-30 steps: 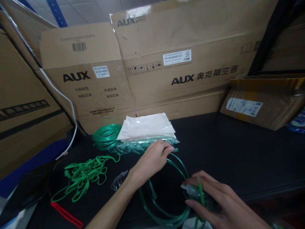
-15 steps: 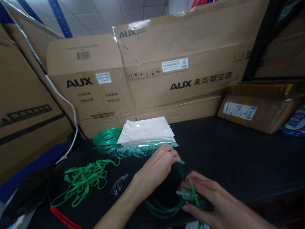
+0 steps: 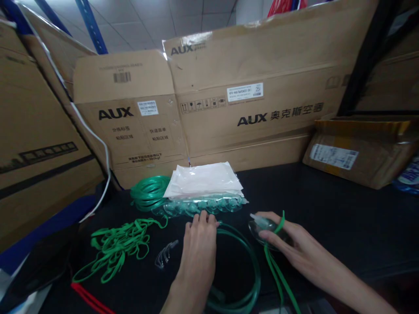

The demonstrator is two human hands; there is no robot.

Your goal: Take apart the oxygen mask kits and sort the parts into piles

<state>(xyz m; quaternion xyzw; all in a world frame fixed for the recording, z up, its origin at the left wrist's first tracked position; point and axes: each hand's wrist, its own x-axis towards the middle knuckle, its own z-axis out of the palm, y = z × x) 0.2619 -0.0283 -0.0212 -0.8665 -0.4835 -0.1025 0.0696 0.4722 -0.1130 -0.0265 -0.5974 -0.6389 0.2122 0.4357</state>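
Note:
My left hand (image 3: 198,244) has its fingers curled down over the far side of a coil of green tubing (image 3: 255,272), closed on it near one end. My right hand (image 3: 293,240) grips a clear face mask (image 3: 252,227) with a pale connector (image 3: 260,219) pointing up and left. A green elastic strap (image 3: 274,270) hangs from the mask, and part of it loops up over the fingers. Just beyond my left hand lies a row of clear green masks (image 3: 199,204). Part of the near side of the coil is hidden behind my left wrist.
White packets (image 3: 203,179) lie against the masks, beside another green tubing coil (image 3: 149,192). A heap of green straps (image 3: 121,248) and clear bent pieces (image 3: 165,254) are at left. Cardboard (image 3: 209,117) walls the back; a taped box (image 3: 353,152) stands at right.
My left hand has moved left and nearer with the tubing, so the coil spreads open. My right hand has moved up and right with the mask, away from the coil.

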